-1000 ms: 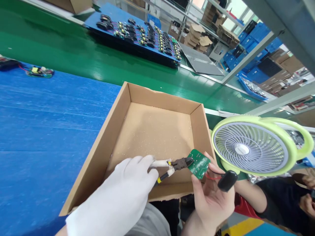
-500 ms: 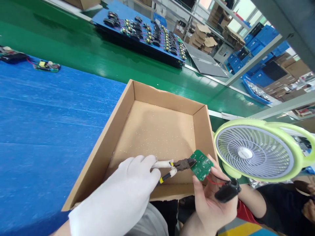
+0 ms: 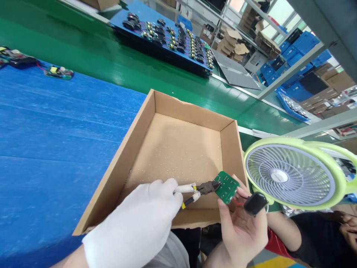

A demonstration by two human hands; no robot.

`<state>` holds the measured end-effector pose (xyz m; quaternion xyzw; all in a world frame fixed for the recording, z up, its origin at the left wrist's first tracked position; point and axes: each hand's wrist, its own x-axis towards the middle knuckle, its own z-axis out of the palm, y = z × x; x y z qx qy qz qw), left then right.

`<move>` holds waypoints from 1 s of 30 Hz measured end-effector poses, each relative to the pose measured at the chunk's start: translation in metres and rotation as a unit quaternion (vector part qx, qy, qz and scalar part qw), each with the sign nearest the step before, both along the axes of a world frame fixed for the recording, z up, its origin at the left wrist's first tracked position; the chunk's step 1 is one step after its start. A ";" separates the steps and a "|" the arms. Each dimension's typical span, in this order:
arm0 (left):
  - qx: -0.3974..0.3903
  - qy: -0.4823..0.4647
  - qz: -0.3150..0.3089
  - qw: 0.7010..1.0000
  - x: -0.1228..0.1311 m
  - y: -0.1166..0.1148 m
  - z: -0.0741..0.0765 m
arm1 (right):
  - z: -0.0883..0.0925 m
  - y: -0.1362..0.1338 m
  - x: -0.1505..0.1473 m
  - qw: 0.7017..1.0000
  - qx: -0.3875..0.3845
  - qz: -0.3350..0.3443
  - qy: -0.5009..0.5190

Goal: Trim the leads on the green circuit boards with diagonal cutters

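My left hand, in a white glove, is closed around the handles of diagonal cutting pliers. Their dark jaws point right and meet the left edge area of a green circuit board. My bare right hand pinches that board by its lower right edges, between thumb and fingers, solder side up. Red and black wires run from the board to a black oblong part, which hangs over my right fingers. Beneath both hands lies a shallow cardboard box with tiny clippings scattered on its floor.
A green-rimmed fan stands right of the box. Blue sheeting covers the left surface, with a wired board on it. A blue tray of assemblies lies across the green belt. Another person's arm is at lower right.
The black oblong part has shifted upward and turned over my right fingers. The board has tilted slightly, and the plier jaws remain at its left side. The whole view has moved a little.
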<state>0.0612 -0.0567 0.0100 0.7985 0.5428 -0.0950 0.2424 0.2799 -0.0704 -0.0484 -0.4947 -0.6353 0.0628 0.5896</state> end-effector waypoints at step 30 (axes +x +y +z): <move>0.126 -0.116 0.037 0.985 -0.013 -0.011 -0.028 | 0.010 -0.002 -0.004 0.984 -0.083 0.038 0.156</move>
